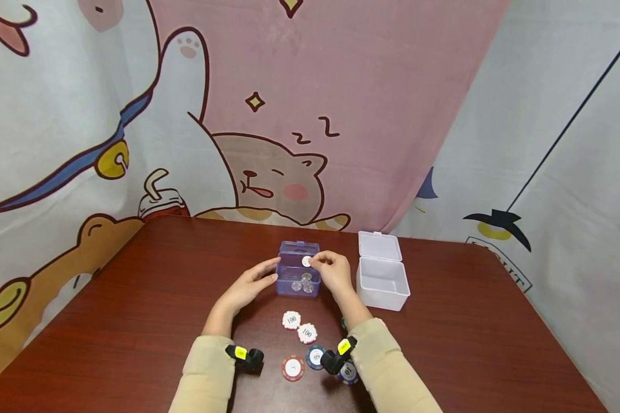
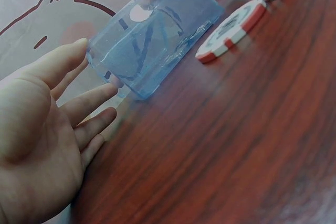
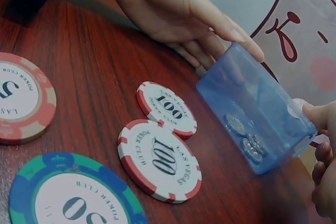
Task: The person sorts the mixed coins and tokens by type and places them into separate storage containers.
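Right hand (image 1: 336,272) is pinching one coin (image 1: 306,261), left hand (image 1: 243,291) resting wide-fingered. Two far-edge boxes (image 1: 382,299) are backing six chips (image 1: 307,333), right arm (image 1: 379,350) overlapping some.

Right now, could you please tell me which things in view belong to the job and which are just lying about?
Seemingly in the job: right hand; pinched coin; left hand; blue box; silvery coins inside it.

Apparently lying about: open white box; poker chips.

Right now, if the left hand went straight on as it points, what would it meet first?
Most likely the open blue box: the left hand is right at its side, though contact is hard to judge.
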The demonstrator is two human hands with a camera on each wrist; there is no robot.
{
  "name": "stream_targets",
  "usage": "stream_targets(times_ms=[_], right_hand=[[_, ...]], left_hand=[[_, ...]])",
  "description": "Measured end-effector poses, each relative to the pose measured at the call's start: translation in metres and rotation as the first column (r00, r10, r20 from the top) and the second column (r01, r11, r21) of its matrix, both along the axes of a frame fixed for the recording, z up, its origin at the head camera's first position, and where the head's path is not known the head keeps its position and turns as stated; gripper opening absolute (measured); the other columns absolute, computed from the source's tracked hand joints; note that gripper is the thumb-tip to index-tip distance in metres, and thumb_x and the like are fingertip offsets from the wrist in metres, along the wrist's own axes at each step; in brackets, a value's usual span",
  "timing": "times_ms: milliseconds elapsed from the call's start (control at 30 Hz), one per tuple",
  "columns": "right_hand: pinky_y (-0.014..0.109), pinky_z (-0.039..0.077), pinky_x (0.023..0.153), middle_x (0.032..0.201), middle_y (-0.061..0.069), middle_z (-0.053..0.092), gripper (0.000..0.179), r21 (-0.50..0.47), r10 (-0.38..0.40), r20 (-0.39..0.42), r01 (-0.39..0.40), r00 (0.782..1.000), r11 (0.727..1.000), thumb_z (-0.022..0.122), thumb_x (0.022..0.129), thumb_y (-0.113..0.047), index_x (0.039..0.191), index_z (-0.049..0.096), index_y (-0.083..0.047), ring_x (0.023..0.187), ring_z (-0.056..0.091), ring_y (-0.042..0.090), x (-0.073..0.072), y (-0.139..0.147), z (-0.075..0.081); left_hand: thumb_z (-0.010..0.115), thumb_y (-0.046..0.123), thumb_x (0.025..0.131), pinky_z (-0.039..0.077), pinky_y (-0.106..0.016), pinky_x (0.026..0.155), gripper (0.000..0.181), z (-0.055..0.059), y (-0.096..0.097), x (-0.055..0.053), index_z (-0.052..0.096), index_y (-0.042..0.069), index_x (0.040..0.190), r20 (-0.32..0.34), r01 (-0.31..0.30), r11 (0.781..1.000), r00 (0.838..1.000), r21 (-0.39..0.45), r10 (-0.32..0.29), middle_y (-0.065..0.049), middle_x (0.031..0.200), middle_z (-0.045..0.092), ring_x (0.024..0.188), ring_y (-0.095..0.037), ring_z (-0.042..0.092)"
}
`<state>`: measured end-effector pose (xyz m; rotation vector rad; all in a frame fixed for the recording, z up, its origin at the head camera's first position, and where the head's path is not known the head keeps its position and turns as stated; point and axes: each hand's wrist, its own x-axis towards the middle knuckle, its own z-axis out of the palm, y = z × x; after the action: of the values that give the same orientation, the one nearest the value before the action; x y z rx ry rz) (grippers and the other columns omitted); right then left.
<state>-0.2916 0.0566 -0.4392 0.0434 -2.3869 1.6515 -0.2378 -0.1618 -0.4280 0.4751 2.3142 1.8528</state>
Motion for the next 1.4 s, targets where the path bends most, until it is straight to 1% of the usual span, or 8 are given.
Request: stream_targets(times_ms=[233, 400, 567, 733, 900, 1033, 1267, 1400], right_hand=[[0.03, 0.034, 0.057, 0.059, -0.004, 0.044, 0.01, 0.055, -0.007, -0.043, 0.009, 0.999, 0.998, 0.077, 0.08, -0.017, 0.076, 0.072, -0.009, 0.06, 0.041, 0.013, 0.001, 0.0, -0.004], [0.029, 0.034, 0.056, 0.059, -0.004, 0.041, 0.01, 0.051, -0.012, -0.072, 0.015, 0.997, 0.999, 0.077, 0.081, -0.018, 0.08, 0.073, -0.009, 0.058, 0.039, 0.012, 0.001, 0.0, -0.007], [0.03, 0.034, 0.058, 0.061, -0.004, 0.041, 0.013, 0.048, -0.006, -0.066, 0.009, 0.998, 0.999, 0.078, 0.081, -0.02, 0.086, 0.074, -0.009, 0.059, 0.04, 0.012, 0.002, 0.0, -0.007], [0.03, 0.036, 0.06, 0.068, -0.002, 0.048, 0.018, 0.079, 0.014, -0.049, -0.01, 0.999, 0.997, 0.076, 0.083, -0.023, 0.095, 0.075, -0.009, 0.063, 0.044, 0.013, 0.006, 0.0, -0.004], [0.034, 0.041, 0.071, 0.081, 0.002, 0.056, 0.025, 0.106, 0.03, -0.043, -0.025, 0.999, 0.994, 0.073, 0.085, -0.024, 0.105, 0.074, -0.008, 0.078, 0.051, 0.018, 0.01, 0.002, -0.001], [0.037, 0.044, 0.077, 0.088, 0.005, 0.06, 0.027, 0.128, 0.048, -0.065, -0.039, 0.997, 0.991, 0.073, 0.086, -0.024, 0.108, 0.072, -0.008, 0.085, 0.056, 0.022, 0.013, 0.005, 0.002], [0.037, 0.047, 0.073, 0.09, 0.008, 0.061, 0.028, 0.142, 0.079, -0.135, -0.059, 0.988, 0.988, 0.072, 0.087, -0.021, 0.11, 0.071, -0.005, 0.081, 0.058, 0.022, 0.021, 0.01, 0.009], [0.036, 0.047, 0.073, 0.091, 0.007, 0.062, 0.029, 0.132, 0.104, -0.161, -0.083, 0.981, 0.988, 0.071, 0.087, -0.021, 0.111, 0.07, -0.004, 0.082, 0.059, 0.022, 0.026, 0.014, 0.014]], left_hand=[[0.057, 0.014, 0.097, 0.025, -0.055, 0.106, 0.052, 0.0, 0.0, 0.0, 0.04, -0.001, 0.144, 0.003, -0.005, 1.0, 1.0, 0.0, 0.005, -0.026, 0.143, 0.039, 0.134, -0.04, 0.032], [0.057, 0.015, 0.097, 0.025, -0.054, 0.106, 0.052, 0.001, 0.0, -0.001, 0.04, 0.0, 0.144, -0.002, 0.001, 1.0, 1.0, 0.0, -0.001, -0.026, 0.143, 0.04, 0.134, -0.04, 0.033], [0.057, 0.015, 0.097, 0.025, -0.055, 0.106, 0.051, 0.002, 0.0, -0.001, 0.041, 0.002, 0.144, -0.001, -0.001, 1.0, 1.0, 0.0, 0.001, -0.026, 0.143, 0.04, 0.134, -0.04, 0.033], [0.057, 0.015, 0.097, 0.024, -0.055, 0.106, 0.051, 0.002, 0.0, 0.0, 0.041, 0.002, 0.144, 0.002, -0.001, 1.0, 1.0, 0.001, 0.001, -0.026, 0.143, 0.039, 0.134, -0.041, 0.032], [0.057, 0.016, 0.097, 0.024, -0.055, 0.106, 0.052, 0.001, 0.0, 0.0, 0.041, 0.003, 0.144, 0.01, -0.006, 1.0, 1.0, -0.007, 0.006, -0.025, 0.144, 0.039, 0.134, -0.039, 0.032], [0.057, 0.016, 0.097, 0.024, -0.055, 0.106, 0.053, 0.001, 0.0, 0.001, 0.04, 0.001, 0.144, 0.013, -0.006, 1.0, 1.0, -0.01, 0.007, -0.025, 0.144, 0.039, 0.135, -0.039, 0.032], [0.057, 0.016, 0.097, 0.024, -0.054, 0.107, 0.053, 0.001, 0.001, 0.001, 0.039, 0.001, 0.144, 0.007, -0.009, 1.0, 1.0, -0.012, 0.009, -0.025, 0.144, 0.039, 0.135, -0.038, 0.032], [0.058, 0.016, 0.097, 0.024, -0.054, 0.107, 0.053, 0.001, 0.001, 0.001, 0.04, 0.002, 0.144, 0.008, -0.011, 1.0, 1.0, -0.009, 0.012, -0.025, 0.144, 0.039, 0.135, -0.037, 0.032]])
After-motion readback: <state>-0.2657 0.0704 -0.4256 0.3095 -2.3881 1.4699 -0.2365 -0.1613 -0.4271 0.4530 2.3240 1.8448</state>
